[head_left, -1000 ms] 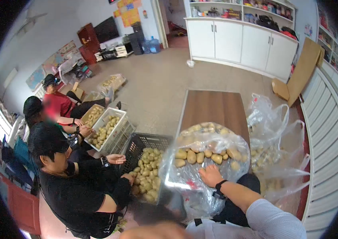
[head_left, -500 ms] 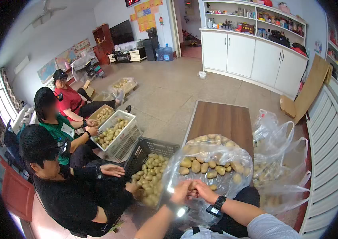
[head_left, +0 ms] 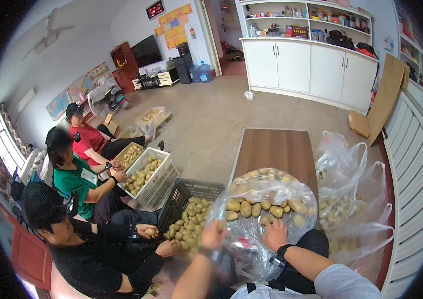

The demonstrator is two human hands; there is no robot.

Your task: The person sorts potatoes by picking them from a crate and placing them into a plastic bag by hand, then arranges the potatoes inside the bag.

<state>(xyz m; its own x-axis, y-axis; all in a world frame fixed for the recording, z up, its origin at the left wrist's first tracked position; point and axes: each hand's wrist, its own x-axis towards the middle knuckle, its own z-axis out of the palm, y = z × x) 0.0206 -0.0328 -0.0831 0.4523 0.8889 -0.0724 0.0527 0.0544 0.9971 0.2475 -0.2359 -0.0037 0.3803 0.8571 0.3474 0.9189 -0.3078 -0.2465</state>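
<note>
The right hand (head_left: pixel 274 234) curls over a potato (head_left: pixel 267 219) in the clear bag (head_left: pixel 244 240), at the surface's (head_left: pixel 273 149) near end; the left hand (head_left: pixel 214 235) is blurry. I can't tell either grip. The bag is part full; many potatoes (head_left: pixel 187 227) fill the left black crate (head_left: pixel 191 185)

Across the floor (head_left: pixel 211 109) I see a white cabinet (head_left: pixel 293 70) topped by crowded shelves (head_left: pixel 308 21), blue water jugs (head_left: pixel 205 73) beside a black tower (head_left: pixel 183 69), a dark television (head_left: pixel 146 51), a red-lit display (head_left: pixel 155 9) on the wall (head_left: pixel 121 27), a ceiling fan (head_left: pixel 49 35) at upper left and cardboard (head_left: pixel 387 94) leaning at right.
</note>
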